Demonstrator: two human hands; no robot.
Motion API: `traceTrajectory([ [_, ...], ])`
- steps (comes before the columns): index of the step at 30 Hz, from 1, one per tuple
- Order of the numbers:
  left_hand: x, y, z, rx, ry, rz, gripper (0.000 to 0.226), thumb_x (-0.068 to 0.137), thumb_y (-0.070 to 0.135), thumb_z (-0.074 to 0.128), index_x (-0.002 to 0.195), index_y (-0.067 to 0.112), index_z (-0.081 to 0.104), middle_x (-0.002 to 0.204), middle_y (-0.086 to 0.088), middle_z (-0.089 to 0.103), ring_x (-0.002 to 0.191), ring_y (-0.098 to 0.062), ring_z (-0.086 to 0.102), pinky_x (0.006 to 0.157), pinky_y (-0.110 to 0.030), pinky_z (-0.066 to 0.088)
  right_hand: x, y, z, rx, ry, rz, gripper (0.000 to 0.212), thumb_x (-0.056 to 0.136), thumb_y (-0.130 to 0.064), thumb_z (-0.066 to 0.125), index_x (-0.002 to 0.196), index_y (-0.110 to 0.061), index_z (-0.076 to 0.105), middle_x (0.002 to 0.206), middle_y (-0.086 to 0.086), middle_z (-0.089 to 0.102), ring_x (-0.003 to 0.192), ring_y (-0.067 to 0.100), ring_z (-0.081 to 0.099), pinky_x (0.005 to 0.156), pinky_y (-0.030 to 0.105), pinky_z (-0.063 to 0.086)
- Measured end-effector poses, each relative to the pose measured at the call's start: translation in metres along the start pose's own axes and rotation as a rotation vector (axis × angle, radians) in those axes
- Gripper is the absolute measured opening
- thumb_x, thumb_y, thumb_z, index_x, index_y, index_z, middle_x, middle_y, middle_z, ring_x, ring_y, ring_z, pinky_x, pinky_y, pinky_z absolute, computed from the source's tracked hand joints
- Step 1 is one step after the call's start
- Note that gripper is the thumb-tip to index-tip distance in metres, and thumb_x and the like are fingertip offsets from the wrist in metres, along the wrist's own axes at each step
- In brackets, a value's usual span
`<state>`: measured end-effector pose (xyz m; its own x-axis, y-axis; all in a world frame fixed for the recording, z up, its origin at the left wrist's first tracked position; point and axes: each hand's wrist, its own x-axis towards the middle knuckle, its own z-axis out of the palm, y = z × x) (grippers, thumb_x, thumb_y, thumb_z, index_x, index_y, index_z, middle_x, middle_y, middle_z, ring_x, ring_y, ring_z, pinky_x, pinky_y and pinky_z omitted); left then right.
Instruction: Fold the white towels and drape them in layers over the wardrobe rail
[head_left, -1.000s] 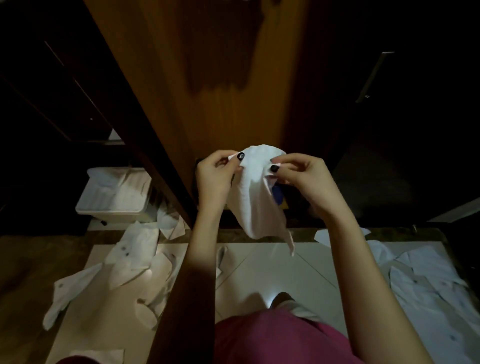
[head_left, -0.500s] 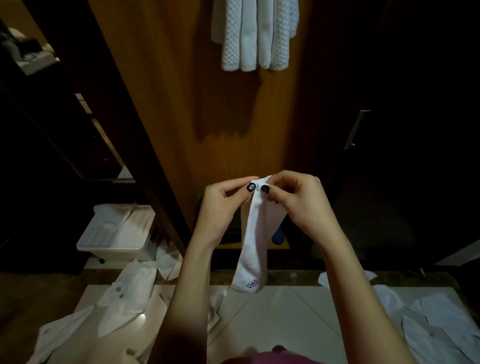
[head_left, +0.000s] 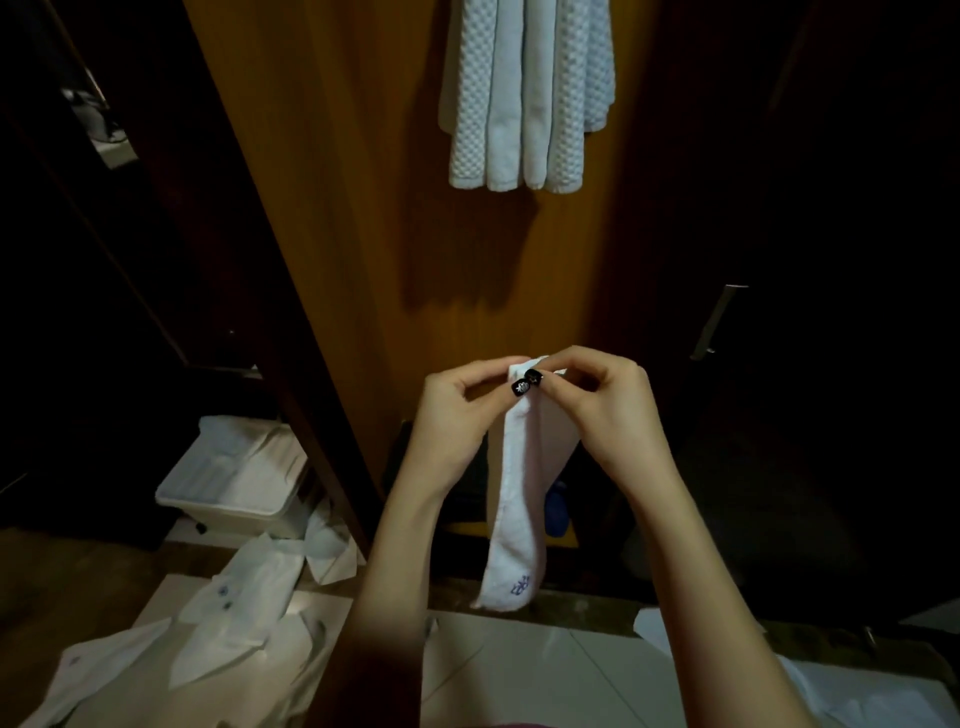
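A small white towel (head_left: 517, 499), folded into a narrow strip with a blue mark near its lower end, hangs in front of me. My left hand (head_left: 460, 410) and my right hand (head_left: 597, 400) both pinch its top edge, thumbs touching. Above, several folded white towels (head_left: 524, 88) hang side by side against the wooden wardrobe panel (head_left: 363, 234); the rail itself is out of view above the frame.
Loose white towels (head_left: 234, 618) lie scattered on the pale floor at lower left, and more (head_left: 857, 696) at lower right. A white plastic bin (head_left: 234, 483) holding cloth stands left of the panel. A dark door with a metal handle (head_left: 719, 322) is at right.
The towel went from a loose bunched cloth to a narrow folded strip held by its top. The view tilted upward, bringing the hung towels into sight.
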<state>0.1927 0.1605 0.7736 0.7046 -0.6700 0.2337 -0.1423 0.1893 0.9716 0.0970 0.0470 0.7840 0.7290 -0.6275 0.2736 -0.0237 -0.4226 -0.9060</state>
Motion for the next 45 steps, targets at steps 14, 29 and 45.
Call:
traceTrajectory([
  [14, 0.034, -0.033, 0.041, 0.105, 0.319, 0.018, 0.018, 0.097, 0.008, 0.055, 0.098, 0.022, 0.067, 0.096, 0.011, 0.069, 0.093, -0.003, 0.064, 0.08, -0.017, 0.048, 0.022, 0.057, -0.087, -0.244, -0.129, 0.095, 0.023, 0.087, -0.029, 0.068, 0.079, -0.008, 0.061, 0.086, 0.011, 0.065, 0.083, 0.027, 0.061, 0.076, 0.046, 0.049],
  [29, 0.047, -0.043, 0.057, 0.036, 0.341, 0.069, 0.019, 0.098, 0.008, 0.05, 0.107, 0.02, 0.062, 0.104, 0.002, 0.065, 0.095, -0.005, 0.062, 0.079, -0.016, 0.048, 0.036, 0.051, -0.104, 0.184, -0.05, 0.133, 0.015, 0.086, -0.012, 0.07, 0.083, 0.0, 0.062, 0.094, 0.01, 0.07, 0.09, 0.018, 0.065, 0.078, 0.034, 0.053],
  [45, 0.044, -0.025, 0.076, -0.191, 0.249, 0.001, 0.02, 0.095, 0.018, 0.058, 0.102, 0.029, 0.072, 0.093, -0.001, 0.072, 0.089, -0.012, 0.065, 0.077, -0.026, 0.051, 0.022, 0.043, -0.1, 0.704, -0.255, 0.127, 0.014, 0.08, -0.01, 0.058, 0.074, -0.008, 0.045, 0.064, -0.004, 0.056, 0.057, 0.006, 0.055, 0.052, 0.018, 0.045],
])
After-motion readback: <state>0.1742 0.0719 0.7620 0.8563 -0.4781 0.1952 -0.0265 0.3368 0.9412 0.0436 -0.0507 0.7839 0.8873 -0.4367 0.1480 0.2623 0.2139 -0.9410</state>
